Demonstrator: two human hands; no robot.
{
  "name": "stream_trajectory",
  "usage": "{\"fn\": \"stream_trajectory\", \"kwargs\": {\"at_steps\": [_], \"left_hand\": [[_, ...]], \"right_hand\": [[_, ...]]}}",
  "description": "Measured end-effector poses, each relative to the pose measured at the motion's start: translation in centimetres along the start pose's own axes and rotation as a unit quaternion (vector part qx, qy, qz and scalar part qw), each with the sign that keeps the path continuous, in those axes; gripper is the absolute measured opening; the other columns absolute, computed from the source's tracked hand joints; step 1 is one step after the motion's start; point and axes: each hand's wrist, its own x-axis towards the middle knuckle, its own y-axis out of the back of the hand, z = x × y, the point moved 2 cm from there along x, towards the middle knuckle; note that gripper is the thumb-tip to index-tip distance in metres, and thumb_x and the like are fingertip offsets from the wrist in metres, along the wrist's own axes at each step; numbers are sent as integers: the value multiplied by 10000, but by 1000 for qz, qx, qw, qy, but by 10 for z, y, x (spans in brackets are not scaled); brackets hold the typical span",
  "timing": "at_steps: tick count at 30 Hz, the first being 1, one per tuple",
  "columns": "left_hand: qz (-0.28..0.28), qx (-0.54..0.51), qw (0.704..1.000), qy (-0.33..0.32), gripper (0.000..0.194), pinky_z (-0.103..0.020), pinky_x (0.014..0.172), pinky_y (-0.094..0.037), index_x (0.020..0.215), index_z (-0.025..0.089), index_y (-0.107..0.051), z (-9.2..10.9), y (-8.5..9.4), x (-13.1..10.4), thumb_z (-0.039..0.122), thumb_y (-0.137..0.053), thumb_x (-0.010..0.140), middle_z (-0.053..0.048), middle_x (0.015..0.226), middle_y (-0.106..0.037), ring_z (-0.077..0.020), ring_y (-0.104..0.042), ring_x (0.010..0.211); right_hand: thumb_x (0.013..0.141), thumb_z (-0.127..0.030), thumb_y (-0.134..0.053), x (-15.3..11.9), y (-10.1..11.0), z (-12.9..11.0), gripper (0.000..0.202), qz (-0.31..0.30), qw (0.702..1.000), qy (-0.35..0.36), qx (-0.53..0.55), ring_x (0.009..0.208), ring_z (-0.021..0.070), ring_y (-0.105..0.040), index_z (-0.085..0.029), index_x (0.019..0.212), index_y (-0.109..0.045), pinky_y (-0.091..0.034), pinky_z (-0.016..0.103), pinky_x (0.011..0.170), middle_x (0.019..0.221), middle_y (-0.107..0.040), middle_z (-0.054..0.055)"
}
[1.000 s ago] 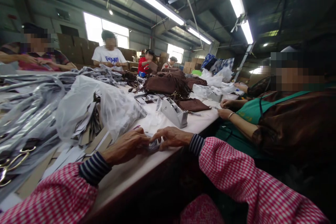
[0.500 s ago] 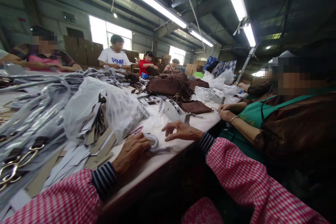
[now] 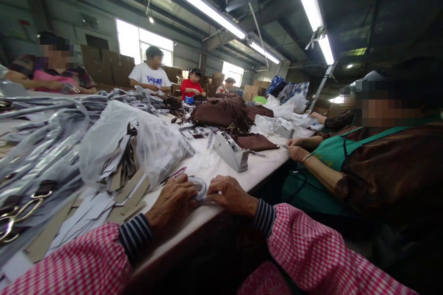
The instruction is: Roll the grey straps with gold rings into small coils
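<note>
A coiled strap (image 3: 200,187), pale grey and seemingly wrapped in clear plastic, lies at the near edge of the table between my hands. My left hand (image 3: 174,199) is closed on its left side, with the fingertips partly hidden. From the right, my right hand (image 3: 230,193) pinches the coil's edge between thumb and fingers. Just beyond stands a grey tape dispenser (image 3: 231,153). Flat card strips (image 3: 128,196) in grey-brown and white lie left of my left hand, some of them inside a white plastic bag (image 3: 161,150).
Plastic-wrapped straps (image 3: 51,147) with metal clasps pile up at the left. Brown fringed bags (image 3: 221,115) are heaped mid-table. A co-worker in a green apron (image 3: 325,152) sits close on the right; several people work across the table (image 3: 266,173).
My right hand has come down and left from above the table onto the coiled strap, and its spread fingers have closed. My left hand stays on the coil.
</note>
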Motion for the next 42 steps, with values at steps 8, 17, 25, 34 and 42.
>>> {"fn": "stream_trajectory", "kwargs": {"at_steps": [8,17,25,34,42], "left_hand": [[-2,-12,1000,-22,279,-453,1020,-350,823,206,-688,-12,-3,-1,333,-533,1018,-46,846,-698,-231,-538,854],[-36,17,999,11,296,-407,842,-383,822,204,-687,-1,3,1,370,-538,1017,-72,890,-698,-260,-523,905],[-30,23,999,22,266,-404,806,-324,796,205,-646,0,-1,1,361,-563,996,-50,893,-697,-254,-510,903],[-18,-21,999,37,220,-409,767,-295,795,195,-668,12,-1,-6,340,-630,956,-53,910,-714,-264,-511,924],[1,1,998,58,160,-418,762,-309,764,190,-648,30,-7,-8,226,-656,920,-38,908,-727,-244,-534,926]], "right_hand": [[730,-206,-910,24,-8,0,208,44,997,-16,53,817,145,-572,-183,781,-710,-393,241,730,769,-624,-44],[773,-402,-837,31,11,20,286,-114,940,-80,310,717,131,-576,-143,822,-726,-446,262,717,751,-680,-19],[816,-371,-795,-8,43,30,224,-20,971,-113,211,719,159,-602,-149,821,-762,-451,262,665,753,-699,17],[847,-221,-656,9,39,71,141,71,973,-178,129,611,142,-590,-123,768,-719,-441,244,594,656,-652,16],[887,-161,-653,96,5,30,120,39,997,-57,24,755,151,-619,-155,803,-739,-445,259,737,775,-696,18]]}}
